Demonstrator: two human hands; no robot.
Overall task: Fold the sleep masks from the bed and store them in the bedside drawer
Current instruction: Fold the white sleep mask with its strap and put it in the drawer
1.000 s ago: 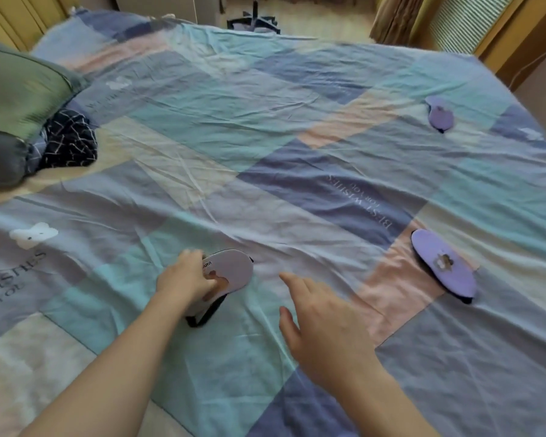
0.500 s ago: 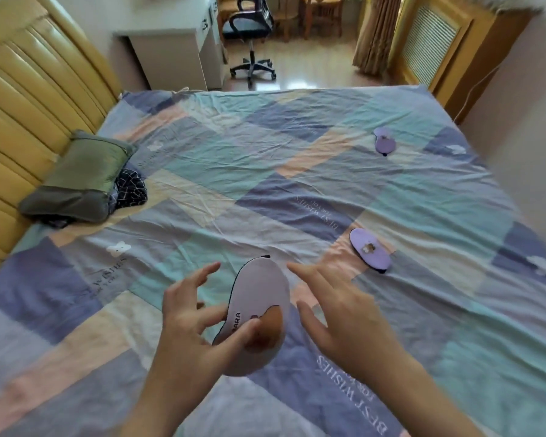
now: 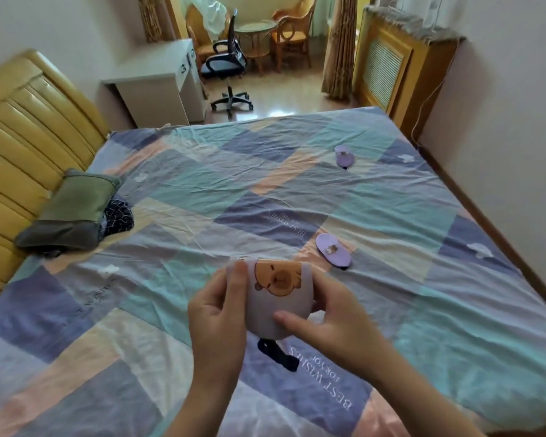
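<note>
Left hand (image 3: 216, 313) pinching the left edge of a folded mask (image 3: 278, 298), fingers pressed along it. Right hand (image 3: 331, 323) clasping the right edge, thumb across the lower face. Mask held above the bed (image 3: 171, 310), bear print up, dark strap (image 3: 278, 354) dangling beneath. Second mask (image 3: 333, 249) just beyond on the sheet; third mask (image 3: 344, 155) farther off. Pillow (image 3: 67, 212) at the headboard.

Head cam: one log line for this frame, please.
stage: folding | left hand: holds held mask | right hand: holds same mask | near mask: on bed | far mask: on bed | drawer: unseen
</note>
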